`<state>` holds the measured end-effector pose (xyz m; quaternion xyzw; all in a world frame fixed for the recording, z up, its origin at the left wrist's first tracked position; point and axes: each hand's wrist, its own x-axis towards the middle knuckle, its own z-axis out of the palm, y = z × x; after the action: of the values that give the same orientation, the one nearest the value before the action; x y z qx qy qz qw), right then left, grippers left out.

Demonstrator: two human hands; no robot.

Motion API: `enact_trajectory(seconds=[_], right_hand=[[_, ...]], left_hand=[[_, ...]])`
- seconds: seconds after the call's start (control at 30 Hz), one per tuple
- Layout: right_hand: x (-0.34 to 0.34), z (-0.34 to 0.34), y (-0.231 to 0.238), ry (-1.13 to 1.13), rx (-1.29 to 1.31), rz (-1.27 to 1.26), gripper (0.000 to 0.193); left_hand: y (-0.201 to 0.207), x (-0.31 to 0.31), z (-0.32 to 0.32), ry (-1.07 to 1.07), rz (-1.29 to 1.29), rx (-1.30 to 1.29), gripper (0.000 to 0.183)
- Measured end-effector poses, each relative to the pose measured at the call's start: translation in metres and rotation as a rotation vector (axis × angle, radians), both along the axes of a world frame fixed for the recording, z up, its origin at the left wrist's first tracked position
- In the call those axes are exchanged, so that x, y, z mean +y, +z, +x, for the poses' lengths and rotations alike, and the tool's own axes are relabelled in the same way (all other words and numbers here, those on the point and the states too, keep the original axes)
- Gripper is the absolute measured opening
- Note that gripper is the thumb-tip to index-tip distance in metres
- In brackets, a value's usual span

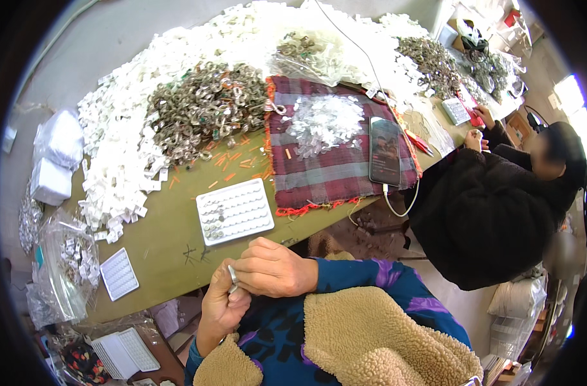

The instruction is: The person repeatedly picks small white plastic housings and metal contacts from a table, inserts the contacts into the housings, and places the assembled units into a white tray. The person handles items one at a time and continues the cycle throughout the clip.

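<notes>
My left hand and my right hand meet just in front of the table's near edge. A small silvery-grey piece is pinched upright in my left fingers, and my right fingertips press against its side. Its exact kind is too small to make out. Just beyond my hands lies a white moulded tray with rows of small hollows. Several little greyish parts sit in its left hollows. Farther back, a large heap of looped metal-looking pieces rests on the table.
White small pieces are piled around the heap. Orange sticks lie scattered. A plaid cloth bears clear flakes and a phone with a white cable. A smaller white tray lies left. Another person works at the right.
</notes>
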<state>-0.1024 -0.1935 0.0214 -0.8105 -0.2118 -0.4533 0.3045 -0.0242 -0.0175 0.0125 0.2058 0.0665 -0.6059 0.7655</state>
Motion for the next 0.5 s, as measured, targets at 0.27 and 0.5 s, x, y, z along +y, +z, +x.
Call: enact_trajectory(seconds=[0.27, 0.5], right_hand=[[-0.118, -0.029, 0.0, -0.778, 0.408, 0.227, 0.025], [-0.139, -0.011, -0.011, -0.783, 0.624, 0.069, 0.032]], left_hand=[[-0.005, -0.031, -0.003, -0.101, -0.003, -0.141, 0.025], [-0.005, -0.039, -0.006, -0.111, 0.069, -0.159, 0.028]])
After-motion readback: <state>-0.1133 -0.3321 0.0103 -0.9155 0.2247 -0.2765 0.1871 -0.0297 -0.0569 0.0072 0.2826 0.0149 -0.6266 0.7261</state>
